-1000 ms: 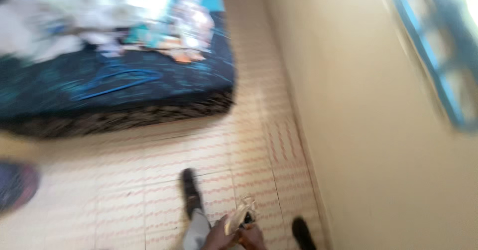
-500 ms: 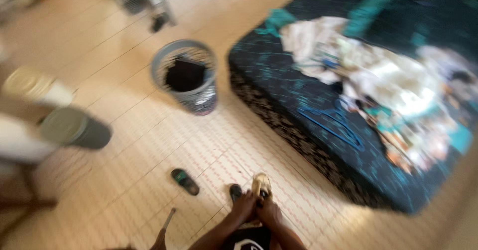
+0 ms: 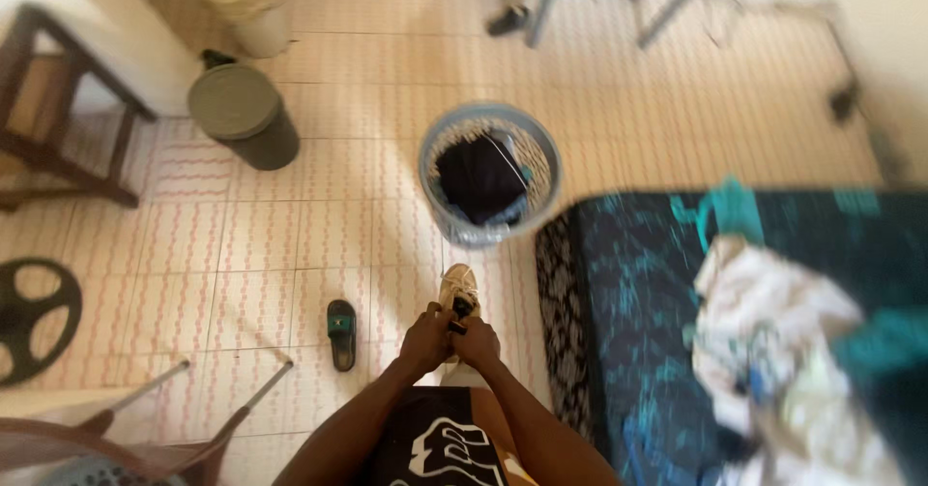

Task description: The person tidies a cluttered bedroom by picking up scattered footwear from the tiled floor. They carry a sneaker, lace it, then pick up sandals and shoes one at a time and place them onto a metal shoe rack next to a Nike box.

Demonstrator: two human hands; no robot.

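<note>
Basket and mattress flank hands gripping shoe.

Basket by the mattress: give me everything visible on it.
The basket is round, with a pale grey-blue rim and woven-looking, openwork walls. It stands upright on the tiled floor, open at the top. Dark cloth fills most of it, with a thin light cord across and a bit of teal at one edge. Its lower right side sits by the mattress corner; contact is unclear. Neither hand touches it.
</note>
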